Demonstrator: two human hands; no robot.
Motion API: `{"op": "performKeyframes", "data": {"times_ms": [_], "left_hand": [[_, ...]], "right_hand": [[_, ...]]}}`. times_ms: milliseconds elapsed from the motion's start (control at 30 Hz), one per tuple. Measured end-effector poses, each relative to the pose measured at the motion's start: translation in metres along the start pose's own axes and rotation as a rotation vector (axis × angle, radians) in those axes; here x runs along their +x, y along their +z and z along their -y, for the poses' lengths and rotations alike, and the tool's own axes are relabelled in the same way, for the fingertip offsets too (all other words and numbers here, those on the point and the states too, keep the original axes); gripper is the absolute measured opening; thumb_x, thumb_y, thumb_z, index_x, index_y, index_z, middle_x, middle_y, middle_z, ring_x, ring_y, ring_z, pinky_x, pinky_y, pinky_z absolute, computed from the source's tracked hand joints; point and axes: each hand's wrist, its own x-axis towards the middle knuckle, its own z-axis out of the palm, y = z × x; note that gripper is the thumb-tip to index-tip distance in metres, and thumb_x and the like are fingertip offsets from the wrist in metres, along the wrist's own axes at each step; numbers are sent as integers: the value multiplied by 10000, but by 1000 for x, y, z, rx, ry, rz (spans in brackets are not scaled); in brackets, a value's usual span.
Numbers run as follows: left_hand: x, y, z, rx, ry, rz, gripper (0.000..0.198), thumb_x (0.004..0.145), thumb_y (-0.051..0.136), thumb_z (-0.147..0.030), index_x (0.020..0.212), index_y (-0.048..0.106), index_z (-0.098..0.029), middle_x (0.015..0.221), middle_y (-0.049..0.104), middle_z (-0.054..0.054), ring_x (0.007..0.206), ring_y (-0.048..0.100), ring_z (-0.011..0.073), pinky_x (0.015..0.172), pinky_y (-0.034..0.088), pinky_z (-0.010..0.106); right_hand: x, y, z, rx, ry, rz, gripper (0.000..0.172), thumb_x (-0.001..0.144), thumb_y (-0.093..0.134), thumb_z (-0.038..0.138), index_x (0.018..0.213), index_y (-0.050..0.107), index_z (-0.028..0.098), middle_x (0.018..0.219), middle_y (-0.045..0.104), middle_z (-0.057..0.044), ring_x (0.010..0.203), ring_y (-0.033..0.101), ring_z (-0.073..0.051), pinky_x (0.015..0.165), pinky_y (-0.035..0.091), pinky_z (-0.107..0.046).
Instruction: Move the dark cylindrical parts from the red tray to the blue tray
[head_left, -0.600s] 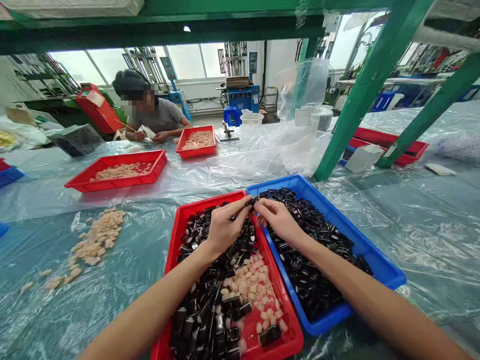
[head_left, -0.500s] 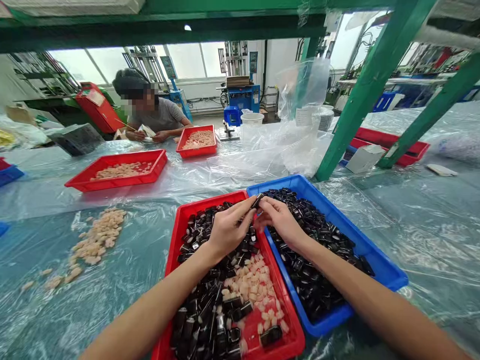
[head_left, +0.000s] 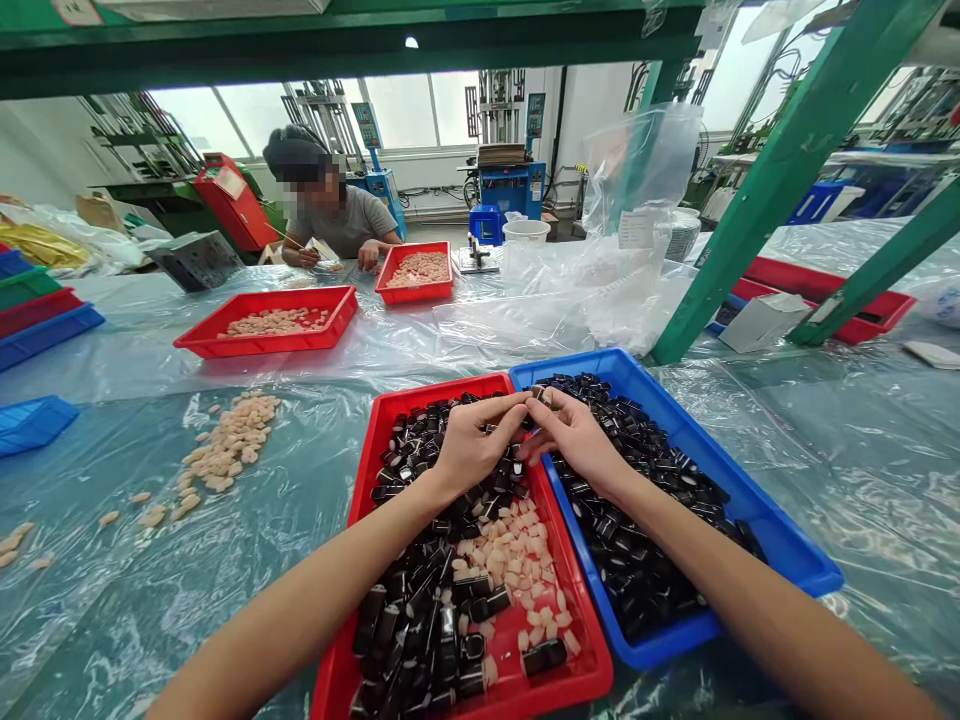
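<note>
The left hand and the right hand meet above the shared edge of the red tray and the blue tray. Their fingertips are closed together on one small black part.

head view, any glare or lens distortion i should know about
In the head view the windows are blown out white, the plastic sheet on the table shows patchy glare, the wide lens stretches the forearms toward the bottom corners, and the left hand, right hand and the black part pinched between them are sharp.
</note>
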Motion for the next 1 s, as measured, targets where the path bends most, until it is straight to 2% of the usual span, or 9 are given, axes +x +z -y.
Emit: {"op": "performKeyframes", "data": {"times_ms": [67,167,267,400,533,633,733,833,1000], "left_hand": [[2,-3,-1,-175,-154,39,249,883,640,-291,1042,731,-122,844,774,77,665,714,155,627,584,234],[6,-8,2,-362,-252,151,449,820,711,-261,1245,631,-142,921,759,73,742,712,155,708,577,253],[7,-11,5,-369,-283,249,588,810,715,-234,1367,543,-162,864,731,36,713,681,130,694,550,234],[4,-12,5,-284,-290,358,494,844,673,-243,1324,595,-154,867,732,48,714,661,146,678,538,253],[4,-12,7,-200,-295,279,365,825,679,-234,1170,686,-116,1003,742,99,821,681,195,759,556,297],[4,-12,11,-213,-331,248,332,806,693,-231,1117,704,-117,1013,746,101,824,693,201,775,564,307],[3,-11,13,-250,-343,257,305,796,703,-241,1078,720,-126,997,748,90,815,698,200,745,572,295],[4,-10,12,-218,-338,239,292,799,696,-243,1067,721,-130,960,752,78,745,686,174,683,564,271],[6,-11,4,-93,-218,217,249,847,650,-234,1074,714,-156,912,750,56,732,659,156,674,537,263]], "right_hand": [[1,-3,0,-50,0,32,455,778,659,609,851,454,208,630,623,38,510,668,-151,444,507,-227],[2,-6,0,-101,-40,73,397,826,622,559,816,421,216,622,644,31,481,638,-134,459,495,-233],[2,-8,1,-177,-106,92,328,885,576,469,782,382,225,561,588,64,447,560,-100,478,461,-223],[2,-15,-1,-357,-139,151,252,918,538,383,796,381,227,559,494,85,480,486,-91,496,396,-217],[0,-20,-1,-608,-182,146,211,899,549,341,827,386,228,595,437,90,500,421,-89,490,312,-219],[-1,-21,1,-785,-208,143,107,898,525,282,933,442,224,575,468,94,477,400,-94,497,291,-226],[-1,-21,2,-966,-228,108,209,907,515,281,1103,516,207,578,514,72,491,466,-118,524,313,-237],[-1,-20,1,-1089,-243,109,267,941,479,303,1159,565,176,621,587,16,549,541,-156,540,327,-249],[1,-18,-7,-1101,-260,120,358,1001,346,276,1285,523,148,924,712,-108,781,654,-230,679,422,-301]]}}
